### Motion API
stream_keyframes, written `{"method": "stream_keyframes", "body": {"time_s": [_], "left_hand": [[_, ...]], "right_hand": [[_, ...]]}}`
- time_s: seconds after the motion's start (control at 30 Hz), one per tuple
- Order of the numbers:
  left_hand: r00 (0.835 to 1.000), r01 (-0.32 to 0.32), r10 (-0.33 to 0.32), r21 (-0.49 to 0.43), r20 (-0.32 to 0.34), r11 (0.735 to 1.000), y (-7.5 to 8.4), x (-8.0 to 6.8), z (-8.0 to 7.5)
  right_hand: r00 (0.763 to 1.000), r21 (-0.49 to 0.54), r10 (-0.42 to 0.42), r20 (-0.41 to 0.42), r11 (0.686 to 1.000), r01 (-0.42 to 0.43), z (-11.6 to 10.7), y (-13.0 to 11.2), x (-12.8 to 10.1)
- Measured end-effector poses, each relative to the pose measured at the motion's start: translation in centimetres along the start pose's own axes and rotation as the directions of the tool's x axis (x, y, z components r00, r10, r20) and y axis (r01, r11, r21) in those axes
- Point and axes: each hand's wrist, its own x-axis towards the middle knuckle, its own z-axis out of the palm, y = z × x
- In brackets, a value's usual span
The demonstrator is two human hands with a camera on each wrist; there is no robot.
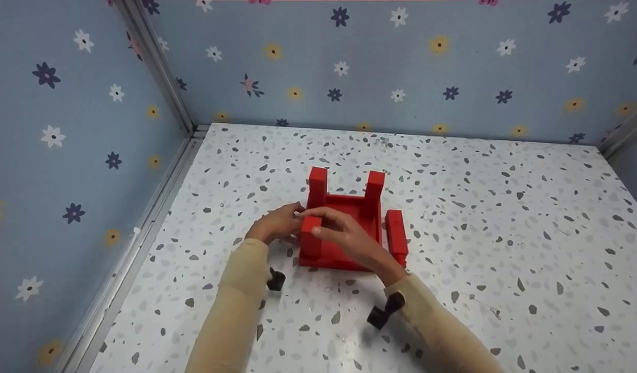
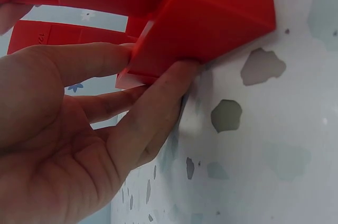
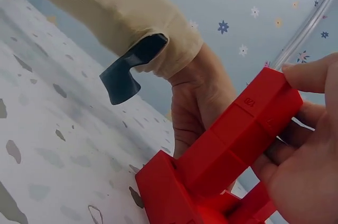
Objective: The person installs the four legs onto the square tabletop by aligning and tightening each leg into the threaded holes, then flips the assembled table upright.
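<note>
A red square base with raised edges [image 1: 339, 263] lies on the table, and two red posts rise from its back corners, the left one [image 1: 318, 189] and the right one [image 1: 375, 186]. My right hand [image 1: 352, 238] grips a third red post [image 3: 237, 126] at the front left corner, thumb and fingers round its upper part. Low at the base's left side, my left hand [image 1: 278, 223] holds the edge, its fingers [image 2: 153, 100] against the red side near the tabletop. How the post's lower end meets the base is partly hidden.
Another red post [image 1: 396, 233] lies to the right of the base. Underneath is a white speckled table [image 1: 479, 233]. A flowered blue wall [image 1: 375, 67] stands behind, and another [image 1: 80, 155] with a metal rail runs along the left.
</note>
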Motion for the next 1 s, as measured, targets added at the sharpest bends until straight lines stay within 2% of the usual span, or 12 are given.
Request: {"method": "stream_keyframes", "body": {"time_s": [0.17, 0.3, 0.57, 1.0], "left_hand": [[1.000, 0.004, -0.004, 0.020, -0.008, 1.000, 0.1, -0.2, 0.0], [1.000, 0.004, -0.004, 0.033, -0.018, 0.999, 0.0, -0.2, 0.0], [0.999, -0.030, 0.031, 0.041, -0.018, 0.999, 0.1, -0.2, 0.2], [0.999, -0.007, 0.010, 0.062, -0.034, 0.998, 0.4, -0.3, 0.2]], "right_hand": [[0.999, 0.052, 0.009, 0.035, 0.999, -0.011, -0.4, 0.2, 0.2], [0.999, 0.050, 0.004, 0.054, 0.999, -0.007, -0.7, 0.5, 0.2], [0.999, 0.087, 0.018, 0.042, 0.996, -0.022, -0.7, 0.9, 0.2], [0.999, 0.040, 0.016, 0.041, 0.999, -0.017, -0.6, 1.1, 0.4]]}}
